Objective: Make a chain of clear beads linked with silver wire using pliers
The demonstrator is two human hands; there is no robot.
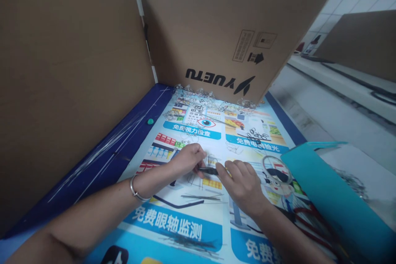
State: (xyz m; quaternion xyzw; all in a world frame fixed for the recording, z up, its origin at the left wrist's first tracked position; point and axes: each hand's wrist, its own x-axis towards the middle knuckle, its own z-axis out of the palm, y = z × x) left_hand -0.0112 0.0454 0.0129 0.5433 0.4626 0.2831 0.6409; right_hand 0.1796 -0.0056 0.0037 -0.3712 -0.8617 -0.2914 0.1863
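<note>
My right hand (243, 183) is wrapped around a pair of pliers (209, 170), whose dark jaws point left. Close to the jaw tips, my left hand (189, 160) is pinched, wearing a silver bracelet at the wrist. What its fingers hold is too small and hidden to make out; a thin clear or wire-like piece (210, 160) shows just beside them. Below the hands, several thin dark wires (201, 197) lie on the printed sheet (213, 210). A larger bundle of wires (190, 242) is spread nearer to me.
Cardboard panels (222, 29) stand at the left and back. Clear small pieces (201, 94) line the back edge. Black loops (258, 135) lie right of centre. A teal box (334, 189) with wire pieces stands right, beside a red-handled tool (312, 222). A green bit (150, 121) sits left.
</note>
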